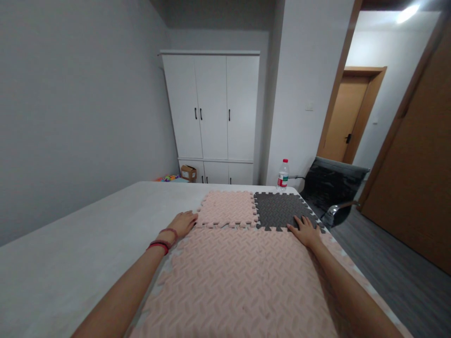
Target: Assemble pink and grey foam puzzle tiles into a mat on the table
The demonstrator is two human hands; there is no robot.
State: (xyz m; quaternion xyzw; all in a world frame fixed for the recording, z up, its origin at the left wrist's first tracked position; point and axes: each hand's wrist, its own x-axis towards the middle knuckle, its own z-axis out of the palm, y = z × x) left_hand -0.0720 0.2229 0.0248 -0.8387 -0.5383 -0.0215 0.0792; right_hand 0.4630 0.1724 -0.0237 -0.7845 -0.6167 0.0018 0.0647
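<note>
The pink tile (227, 206) and the black tile (280, 209) are laid side by side on the white bench (116, 225), beyond a larger pink mat (246, 281). Toothed edges are brought together along the seams, and slivers of white are seen between the pink tile and the mat; whether the black tile is locked to the mat cannot be told.

The left hand (183, 224) is set at the pink tile's near left corner, its fingers kept close together; whether the edge is pinched cannot be told. Red bands (160, 245) are worn on that wrist. The right hand (307, 233) is laid over the black tile's near edge, its fingers spread wide with nothing grasped.

A red-capped bottle (283, 174) is stood upright near the bench's far right corner, and a black chair (333, 188) is placed beside the bench.
</note>
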